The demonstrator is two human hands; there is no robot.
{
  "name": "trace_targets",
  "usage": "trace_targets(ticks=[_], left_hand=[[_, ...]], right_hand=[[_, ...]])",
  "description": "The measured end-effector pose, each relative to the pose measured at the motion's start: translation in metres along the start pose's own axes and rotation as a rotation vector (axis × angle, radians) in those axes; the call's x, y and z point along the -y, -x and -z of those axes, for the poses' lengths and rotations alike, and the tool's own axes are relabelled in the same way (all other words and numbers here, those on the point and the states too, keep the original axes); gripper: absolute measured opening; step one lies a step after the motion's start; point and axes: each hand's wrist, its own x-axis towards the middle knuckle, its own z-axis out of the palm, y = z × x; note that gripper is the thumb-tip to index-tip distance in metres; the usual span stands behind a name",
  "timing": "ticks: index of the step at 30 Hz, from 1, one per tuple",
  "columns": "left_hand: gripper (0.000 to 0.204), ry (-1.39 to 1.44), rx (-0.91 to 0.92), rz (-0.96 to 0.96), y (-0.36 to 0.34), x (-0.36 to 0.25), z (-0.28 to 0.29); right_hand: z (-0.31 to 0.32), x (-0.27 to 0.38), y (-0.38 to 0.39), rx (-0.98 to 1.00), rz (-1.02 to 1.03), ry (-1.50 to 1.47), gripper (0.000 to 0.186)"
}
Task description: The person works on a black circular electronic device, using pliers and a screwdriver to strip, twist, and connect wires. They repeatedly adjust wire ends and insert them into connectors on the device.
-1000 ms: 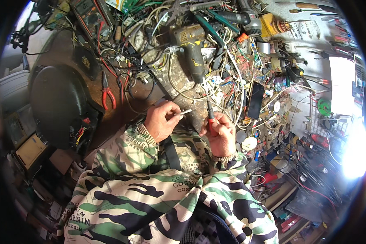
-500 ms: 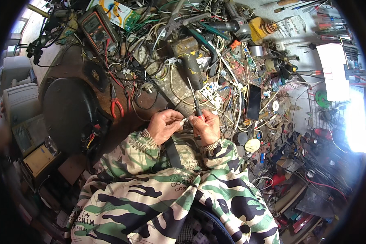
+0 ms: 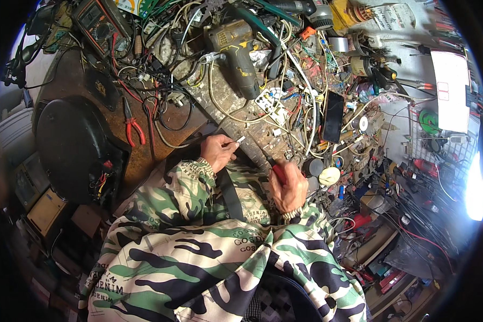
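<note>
My left hand (image 3: pixel 218 152) pinches a small white piece (image 3: pixel 240 139) between thumb and fingertips; its exact kind is too small to tell. To the right, my right hand (image 3: pixel 288 186) is closed around the red and black handle of a screwdriver (image 3: pixel 277 168). The screwdriver's thin shaft points up and to the left, apart from the white piece. Ahead of both hands lies a yellow and black power drill (image 3: pixel 239 59). Red-handled pliers (image 3: pixel 134 129) rest on the brown surface left of my left hand.
A black rounded housing (image 3: pixel 70 145) with wires sits at the left, with a multimeter (image 3: pixel 99 27) beyond it. Tangled cables and small parts cover much of the bench (image 3: pixel 209 88). A black phone (image 3: pixel 333 117) lies at the right, near a dark round lid (image 3: pixel 313 167).
My hands have separated. The right one has moved right and toward me with the screwdriver, while the left still pinches the white piece. The whole view has shifted slightly.
</note>
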Motion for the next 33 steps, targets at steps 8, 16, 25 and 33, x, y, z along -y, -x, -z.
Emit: trace_targets(ticks=[8,16,25,33], left_hand=[[0.019,-0.08,-0.009,0.003,-0.002,0.001,-0.001],[0.018,-0.148,0.03,0.024,-0.002,-0.005,0.003],[0.017,-0.158,0.035,0.031,-0.003,-0.006,0.003],[0.021,-0.14,0.016,0.014,-0.003,-0.004,0.004]], right_hand=[[-0.003,0.008,0.01,0.042,0.025,0.062,0.028],[-0.007,0.009,0.005,0.068,0.015,0.033,0.027],[-0.007,0.01,0.001,0.082,0.027,0.041,0.026],[-0.01,0.009,0.001,0.074,0.04,0.051,0.026]])
